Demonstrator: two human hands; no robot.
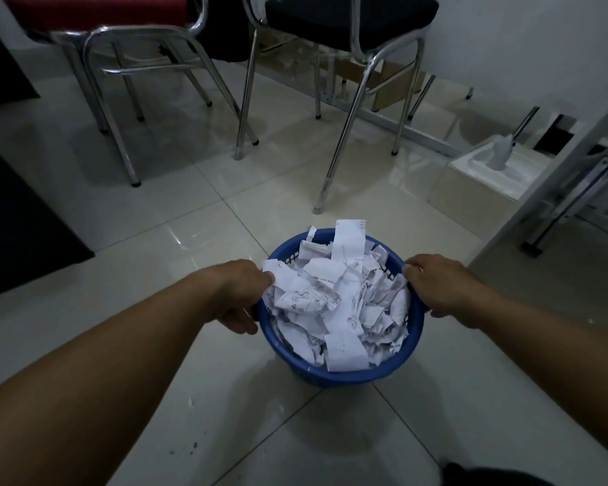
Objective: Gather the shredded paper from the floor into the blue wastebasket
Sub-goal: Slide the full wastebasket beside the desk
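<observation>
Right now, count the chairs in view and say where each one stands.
2: a red chair at far left, a black chair at far centre. Others may be out of frame.

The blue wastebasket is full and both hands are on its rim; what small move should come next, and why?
Probably lift it straight up, keeping it level. The left hand and right hand grip opposite sides of the blue wastebasket, and the shredded paper is heaped above the rim, so tilting could spill pieces.
</observation>
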